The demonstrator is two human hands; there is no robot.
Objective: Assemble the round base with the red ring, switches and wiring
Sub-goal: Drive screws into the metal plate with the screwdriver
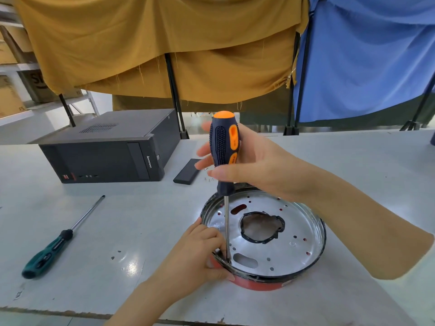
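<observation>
Left hand at the near-left rim of the base, fingers curled over the edge, thumb pressed on the red ring outside. Hand is clamped on rim and ring together.

Base sits upside-up on the table, near edge, right of centre. Shiny metal pan, shallow wall, many small holes, two oblong slots, one large irregular cut-out in the middle with a black-edged border. Red ring shows only along the near side, under the metal rim. Red also visible through several holes.

Screwdriver stands almost upright, shaft running down into the pan; tip meets the pan floor just inside the near-left wall, right beside the left fingers. Whether it sits on a screw: cannot tell, tip is hidden by the rim and fingers.

Right hand above the far side of the base, wrapped loosely round the blue-and-orange handle, thumb in front, fingertips showing behind. Closed on the handle.

Left of the base, well apart: second screwdriver, green-and-black handle, lying flat, shaft pointing away.

Farther back: a few small screws near a flat black slab. Behind that, a dark computer case on its side. Beyond the table, yellow cloth and blue cloth hang on stands.
</observation>
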